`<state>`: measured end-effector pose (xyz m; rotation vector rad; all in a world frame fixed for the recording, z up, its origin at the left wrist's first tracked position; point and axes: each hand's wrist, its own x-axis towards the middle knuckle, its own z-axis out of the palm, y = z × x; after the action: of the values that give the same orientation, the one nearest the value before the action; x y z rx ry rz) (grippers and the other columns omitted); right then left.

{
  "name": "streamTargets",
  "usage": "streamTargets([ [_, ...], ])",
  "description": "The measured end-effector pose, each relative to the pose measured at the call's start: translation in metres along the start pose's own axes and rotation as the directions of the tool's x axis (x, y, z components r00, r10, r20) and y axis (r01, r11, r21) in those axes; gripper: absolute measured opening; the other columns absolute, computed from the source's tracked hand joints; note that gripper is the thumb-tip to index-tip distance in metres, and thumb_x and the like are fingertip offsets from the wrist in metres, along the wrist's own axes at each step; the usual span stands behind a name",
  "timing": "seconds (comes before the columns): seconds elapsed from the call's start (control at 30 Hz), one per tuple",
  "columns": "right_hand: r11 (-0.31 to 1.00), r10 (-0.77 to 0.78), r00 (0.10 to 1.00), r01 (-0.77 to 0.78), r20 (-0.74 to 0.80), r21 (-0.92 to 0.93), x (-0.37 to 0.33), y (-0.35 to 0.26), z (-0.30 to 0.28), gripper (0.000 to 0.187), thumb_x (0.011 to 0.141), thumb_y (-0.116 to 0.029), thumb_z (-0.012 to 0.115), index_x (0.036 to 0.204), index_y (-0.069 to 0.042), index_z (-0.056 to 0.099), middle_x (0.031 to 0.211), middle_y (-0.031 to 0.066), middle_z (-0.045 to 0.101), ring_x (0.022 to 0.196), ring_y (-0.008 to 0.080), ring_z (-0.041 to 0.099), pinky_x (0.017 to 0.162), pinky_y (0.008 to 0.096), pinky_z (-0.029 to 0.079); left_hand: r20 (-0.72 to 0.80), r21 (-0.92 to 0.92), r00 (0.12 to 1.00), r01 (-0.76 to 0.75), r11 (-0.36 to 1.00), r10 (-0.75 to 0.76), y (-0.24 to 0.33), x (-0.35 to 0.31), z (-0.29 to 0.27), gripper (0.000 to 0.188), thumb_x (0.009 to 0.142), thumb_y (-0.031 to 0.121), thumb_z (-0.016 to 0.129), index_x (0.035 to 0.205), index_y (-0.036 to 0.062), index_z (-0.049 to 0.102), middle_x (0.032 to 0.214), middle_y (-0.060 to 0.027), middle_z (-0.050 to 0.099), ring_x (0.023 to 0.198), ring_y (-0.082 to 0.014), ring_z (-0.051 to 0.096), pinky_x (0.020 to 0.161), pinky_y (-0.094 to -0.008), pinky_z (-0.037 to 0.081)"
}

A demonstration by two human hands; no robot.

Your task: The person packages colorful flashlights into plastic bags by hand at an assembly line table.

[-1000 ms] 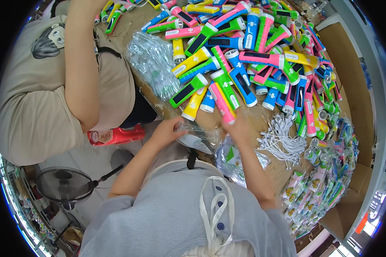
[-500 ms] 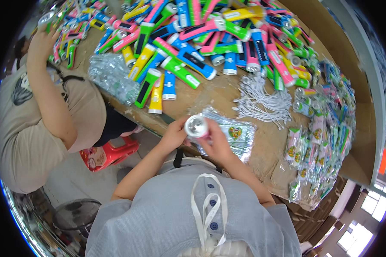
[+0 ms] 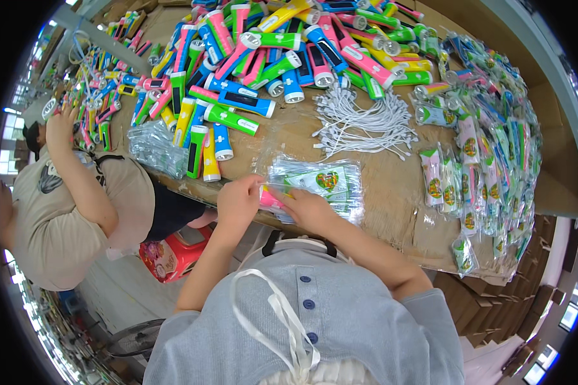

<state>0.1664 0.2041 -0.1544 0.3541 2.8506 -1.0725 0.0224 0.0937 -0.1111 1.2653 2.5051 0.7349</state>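
A pink flashlight (image 3: 271, 197) with a bit of yellow beside it is between my two hands at the table's near edge. Clear plastic, apparently a bag, lies across its upper side. My left hand (image 3: 237, 200) is closed at the left end, its fingertips pinching the plastic. My right hand (image 3: 309, 210) is closed on the flashlight from the right, thumb and fingers against it. The flashlight's lamp end is hidden. Just beyond my hands lies a stack of clear printed bags (image 3: 350, 186) with a heart-shaped picture. White cords (image 3: 366, 122) are bunched farther back.
A large heap of colored flashlights (image 3: 257, 64) covers the back of the table. Bagged flashlights (image 3: 488, 160) are piled on the right. Clear plastic pieces (image 3: 157, 147) lie at the left. A co-worker (image 3: 77, 205) is on my left, near a red stool (image 3: 173, 256).
The flashlight's white lamp end, facing up before, is no longer visible; the pink part now lies flatter, with clear plastic over it. My view has shifted, and my left hand has moved left.
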Motion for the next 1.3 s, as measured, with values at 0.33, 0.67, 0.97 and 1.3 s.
streamTargets([
  [0.33,0.922,-0.229,0.971,0.193,-0.072,-0.336,-0.025,0.075,-0.091,0.021,0.079,-0.021,0.059,0.09,-0.004,0.059,0.093,0.0132,0.055,0.096,0.0296,0.051,0.083,0.0373,0.042,0.349,-0.715,0.85,0.513,0.475,-0.394,-0.044,0.007,0.056,0.02,0.085,0.017,0.056,0.098,0.0038,0.061,0.051,-0.0022,0.052,0.039,-0.008,0.046,0.036,-0.0212,0.037],
  [0.67,0.866,-0.159,0.939,-0.015,-0.304,-0.5,0.05,0.18,-0.095,0.006,0.071,-0.012,0.059,0.075,-0.008,0.06,0.088,0.0063,0.052,0.092,0.0238,0.051,0.076,0.0357,0.045,0.23,-0.526,0.942,0.333,0.783,-0.246,-0.014,-0.002,0.077,0.019,0.084,0.018,0.059,0.088,-0.0004,0.062,0.054,-0.0045,0.055,0.043,-0.0086,0.05,0.039,-0.0225,0.037],
  [0.97,0.764,-0.254,0.947,0.073,-0.195,-0.641,0.044,0.179,-0.104,0.013,0.07,-0.011,0.055,0.081,-0.01,0.062,0.1,0.0051,0.053,0.099,0.0232,0.05,0.078,0.0337,0.046,0.04,-0.128,0.993,-0.106,0.986,0.112,-0.027,0.002,0.075,0.021,0.076,0.019,0.063,0.086,0.0002,0.062,0.063,-0.011,0.059,0.056,-0.0217,0.058,0.053,-0.0322,0.045],
  [1.3,0.944,0.278,0.75,-0.098,-0.6,0.314,0.01,0.076,-0.169,0.013,0.088,-0.015,0.052,0.09,-0.003,0.056,0.083,0.0065,0.06,0.07,0.016,0.063,0.06,0.0302,0.049,0.328,-0.047,0.944,-0.018,0.999,0.032,-0.004,0.038,0.097,0.021,0.078,0.019,0.054,0.092,0.0035,0.058,0.084,-0.0167,0.061,0.081,-0.034,0.057,0.07,-0.0423,0.045],
])
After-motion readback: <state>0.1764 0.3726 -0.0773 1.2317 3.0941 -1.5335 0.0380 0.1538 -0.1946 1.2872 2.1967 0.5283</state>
